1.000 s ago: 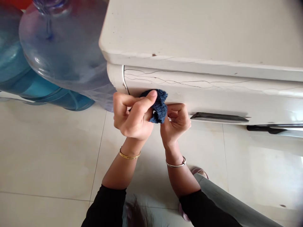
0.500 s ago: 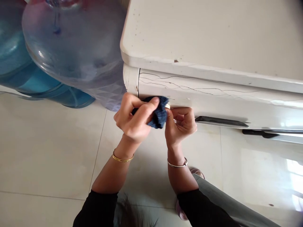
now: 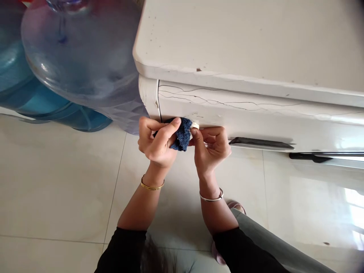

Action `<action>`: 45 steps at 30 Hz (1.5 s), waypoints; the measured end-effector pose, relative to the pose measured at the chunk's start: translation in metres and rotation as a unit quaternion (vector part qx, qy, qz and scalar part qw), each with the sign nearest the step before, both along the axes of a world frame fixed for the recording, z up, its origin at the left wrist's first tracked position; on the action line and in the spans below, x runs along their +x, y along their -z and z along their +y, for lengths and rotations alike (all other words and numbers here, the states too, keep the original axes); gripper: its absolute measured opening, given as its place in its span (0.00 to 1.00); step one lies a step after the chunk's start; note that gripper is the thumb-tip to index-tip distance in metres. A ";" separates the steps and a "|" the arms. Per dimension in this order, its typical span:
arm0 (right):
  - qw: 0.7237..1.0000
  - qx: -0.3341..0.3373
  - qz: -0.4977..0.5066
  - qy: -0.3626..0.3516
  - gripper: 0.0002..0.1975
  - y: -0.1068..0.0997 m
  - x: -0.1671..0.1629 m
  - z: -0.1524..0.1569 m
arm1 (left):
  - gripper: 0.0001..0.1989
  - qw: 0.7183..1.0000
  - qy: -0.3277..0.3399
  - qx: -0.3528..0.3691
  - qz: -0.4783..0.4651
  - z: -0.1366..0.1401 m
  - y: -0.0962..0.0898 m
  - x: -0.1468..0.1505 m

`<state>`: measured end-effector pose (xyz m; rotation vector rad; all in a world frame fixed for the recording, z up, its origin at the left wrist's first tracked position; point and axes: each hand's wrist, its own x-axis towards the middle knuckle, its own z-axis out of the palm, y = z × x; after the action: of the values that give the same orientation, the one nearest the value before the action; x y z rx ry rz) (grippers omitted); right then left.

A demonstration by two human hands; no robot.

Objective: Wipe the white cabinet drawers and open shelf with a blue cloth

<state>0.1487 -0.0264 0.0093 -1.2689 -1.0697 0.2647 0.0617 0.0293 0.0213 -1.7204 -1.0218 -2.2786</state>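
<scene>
My left hand (image 3: 159,142) is closed on a dark blue cloth (image 3: 182,134), which is bunched under the thumb and fingers. Beside it, my right hand (image 3: 212,148) pinches a small cream-white piece (image 3: 195,125) that pokes out of the cloth's right edge. The piece's far end is hidden by the cloth, so its kind cannot be made out. Both hands are held close against the white cabinet front (image 3: 256,125), below its cracked upper strip.
A pale cabinet top (image 3: 241,41) with chipped edges overhangs the front. A dark handle (image 3: 261,143) sits right of my hands. Large water bottles (image 3: 82,53) stand at the left, close to the cabinet corner. Below are floor tiles (image 3: 57,170) and slippered feet.
The view has shifted slightly, and the cabinet appears further left. Both hands stay together at the cabinet front, and more of the cream-white piece shows beside the cloth.
</scene>
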 end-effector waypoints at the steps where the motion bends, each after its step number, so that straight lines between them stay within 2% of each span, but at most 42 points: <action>1: 1.000 -0.002 -0.005 -0.002 0.12 0.000 0.001 0.000 | 0.05 1.000 -0.011 0.006 -0.010 0.000 -0.002 0.003; 6: 1.000 0.005 -0.019 0.007 0.11 0.000 0.003 0.001 | 0.06 0.998 -0.045 0.020 -0.031 0.001 -0.007 0.011; 10: 0.999 0.009 -0.032 0.019 0.10 0.000 0.002 0.001 | 0.07 0.998 -0.006 0.009 -0.060 0.000 -0.009 0.017; 12: 0.999 -0.004 -0.037 0.023 0.10 -0.001 0.002 0.001 | 0.11 0.996 0.013 -0.054 -0.073 -0.001 -0.008 0.021; 16: 0.999 -0.025 -0.034 0.022 0.10 -0.001 0.004 -0.001 | 0.20 0.977 0.020 -0.211 -0.022 -0.005 -0.002 0.024; 22: 0.999 -0.018 -0.032 0.031 0.12 0.001 0.001 -0.001 | 0.19 0.962 0.080 -0.259 0.035 -0.007 0.002 0.003; 25: 0.999 -0.022 -0.036 0.034 0.14 0.002 -0.001 0.001 | 0.16 0.957 0.087 -0.269 0.072 -0.006 0.004 -0.014; 29: 1.000 -0.015 -0.013 0.010 0.14 0.009 0.001 0.002 | 0.06 0.972 0.018 -0.220 0.077 -0.007 0.011 -0.037; 33: 0.999 -0.038 0.029 0.016 0.13 0.029 -0.005 -0.016 | 0.05 0.986 -0.013 -0.166 -0.014 -0.016 0.014 -0.054; 35: 0.996 -0.059 0.063 -0.017 0.12 0.041 -0.019 -0.032 | 0.06 0.986 -0.003 -0.147 -0.078 -0.025 0.012 -0.058; 36: 0.993 -0.066 0.076 -0.057 0.14 0.046 -0.029 -0.040 | 0.07 0.986 0.008 -0.140 -0.094 -0.031 0.010 -0.058; 39: 0.965 -0.085 0.083 -0.232 0.34 0.054 -0.062 -0.060 | 0.14 0.986 0.087 -0.129 -0.065 -0.047 0.005 -0.060; 41: 0.937 -0.103 0.098 -0.319 0.39 0.054 -0.078 -0.066 | 0.21 0.985 0.119 -0.120 -0.025 -0.052 0.001 -0.065; 43: 0.915 -0.139 0.115 -0.362 0.33 0.052 -0.083 -0.066 | 0.20 0.985 0.110 -0.133 -0.005 -0.053 -0.003 -0.075; 45: 0.901 -0.184 0.078 -0.384 0.20 0.048 -0.077 -0.061 | 0.14 0.981 0.100 -0.168 0.015 -0.051 -0.007 -0.089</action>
<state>0.0717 -0.0876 -0.0383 -1.0655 -1.3831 1.1978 -0.0274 -0.0213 0.0281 -2.0651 -1.3476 -2.2903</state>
